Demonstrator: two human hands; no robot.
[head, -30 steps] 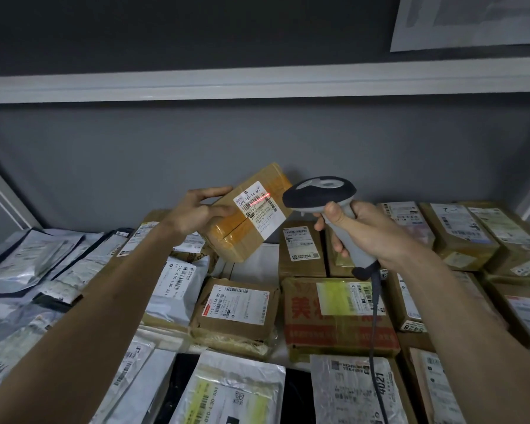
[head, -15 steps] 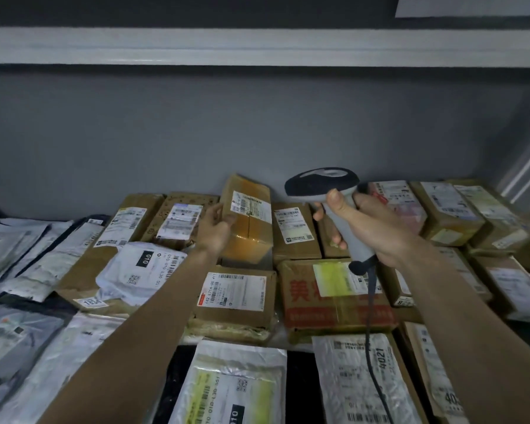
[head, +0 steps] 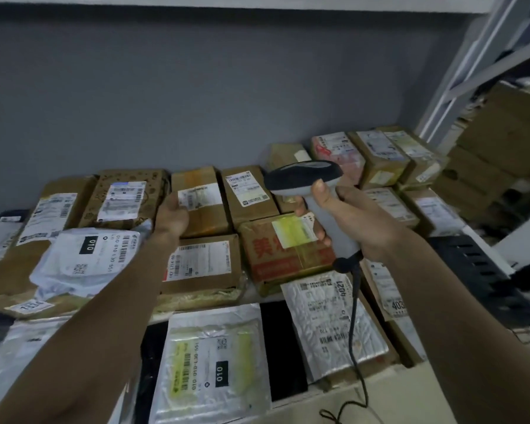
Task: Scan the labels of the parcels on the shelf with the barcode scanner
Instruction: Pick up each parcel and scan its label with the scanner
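Since the earlier frames the small brown box (head: 201, 203) has come down from the raised scanning position and now lies flat in the back row of the shelf (head: 426, 371), label upward, between the printed carton (head: 126, 197) and another labelled box (head: 248, 194). The left hand (head: 172, 214) rests at its near left corner, fingers touching the box edge; whether they still clasp it cannot be told. The right hand (head: 349, 221) is wrapped firmly round the grip of the barcode scanner (head: 306, 182), thumb up the back of the handle, head aimed left above the red-printed carton (head: 285, 249). Its cable (head: 354, 332) hangs down over the silver mailer (head: 334, 322). Parcels lie edge to edge across the shelf; open room remains only above them, against the grey wall (head: 196, 87). White uprights (head: 459, 71) bound the right side
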